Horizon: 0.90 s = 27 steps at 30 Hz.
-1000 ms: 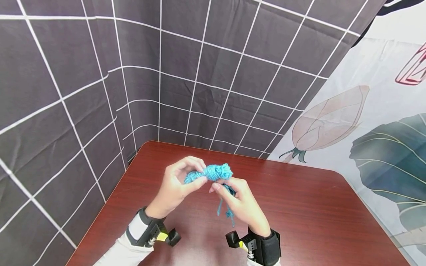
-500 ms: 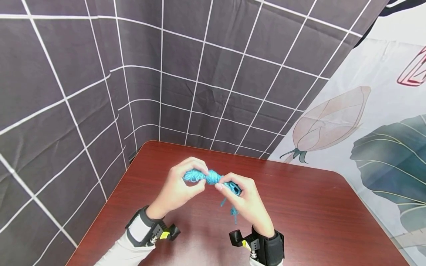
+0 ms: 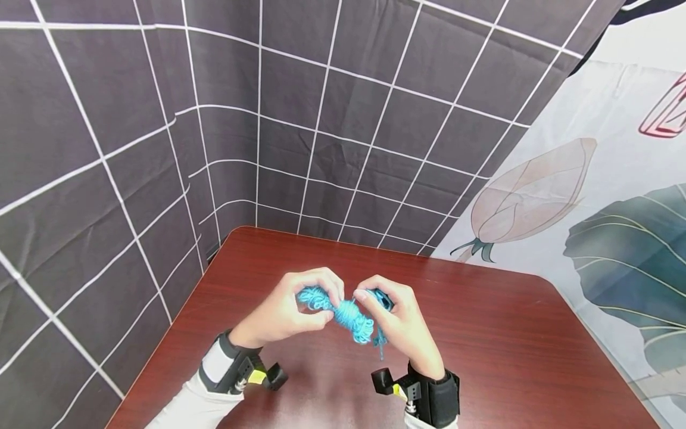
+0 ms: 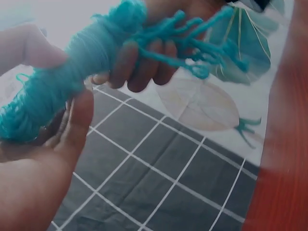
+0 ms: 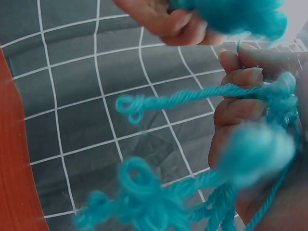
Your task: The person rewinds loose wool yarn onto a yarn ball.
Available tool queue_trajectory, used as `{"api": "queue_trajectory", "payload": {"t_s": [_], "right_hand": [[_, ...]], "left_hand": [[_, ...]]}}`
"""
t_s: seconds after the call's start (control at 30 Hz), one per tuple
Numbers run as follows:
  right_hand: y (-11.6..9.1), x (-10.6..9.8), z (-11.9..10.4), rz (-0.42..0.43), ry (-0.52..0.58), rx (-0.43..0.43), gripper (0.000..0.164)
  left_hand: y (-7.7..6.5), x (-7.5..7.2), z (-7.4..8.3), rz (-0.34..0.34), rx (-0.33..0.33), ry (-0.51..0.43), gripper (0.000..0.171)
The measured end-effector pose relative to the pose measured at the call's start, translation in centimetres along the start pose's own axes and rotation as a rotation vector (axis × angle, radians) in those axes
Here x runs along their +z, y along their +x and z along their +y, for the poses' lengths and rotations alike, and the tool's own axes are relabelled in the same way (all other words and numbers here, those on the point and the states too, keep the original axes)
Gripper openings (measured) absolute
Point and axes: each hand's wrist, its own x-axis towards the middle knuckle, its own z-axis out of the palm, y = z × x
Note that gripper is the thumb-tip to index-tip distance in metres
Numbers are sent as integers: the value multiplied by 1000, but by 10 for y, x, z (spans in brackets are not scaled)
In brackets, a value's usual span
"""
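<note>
leftmost, the left hand (image 3: 286, 311) pinches the blue yarn bundle (image 3: 352, 320) at its middle; the bundle slants between both hands, its loose right end near the right hand (image 3: 399, 319), whose curled fingers hold knotted cords (image 5: 149, 204).

I'm counting one left hand (image 3: 286, 310) and one right hand (image 3: 403, 325), making two. I'm tallying one wound turquoise skein (image 3: 352, 319) and one knotted yarn piece (image 5: 149, 202). I'm also logging two wrist cameras (image 3: 276, 376), two black wrist straps (image 3: 436, 396), two white sleeves (image 3: 197, 410) and one worktop (image 3: 504, 333).
</note>
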Motion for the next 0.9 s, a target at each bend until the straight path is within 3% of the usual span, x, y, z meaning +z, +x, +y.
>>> {"api": "queue_trajectory", "payload": {"t_s": [0.1, 0.2, 0.37, 0.47, 0.67, 0.9], "right_hand": [[2, 1, -1, -3, -13, 8, 11], [3, 5, 0, -37, 13, -4, 15], [4, 13, -2, -91, -22, -45, 10], [3, 16, -4, -92, -52, -39, 10], [1, 12, -7, -53, -39, -12, 8], [1, 5, -9, -66, 31, 82, 7]], "left_hand": [[0, 0, 0, 70, 14, -61, 22], [1, 2, 0, 190, 30, -44, 23], [2, 6, -1, 369, 58, 120, 23], [2, 7, -2, 422, 56, 225, 22], [2, 8, -2, 385, 33, 371, 22], [1, 8, -1, 185, -33, 354, 21]]}}
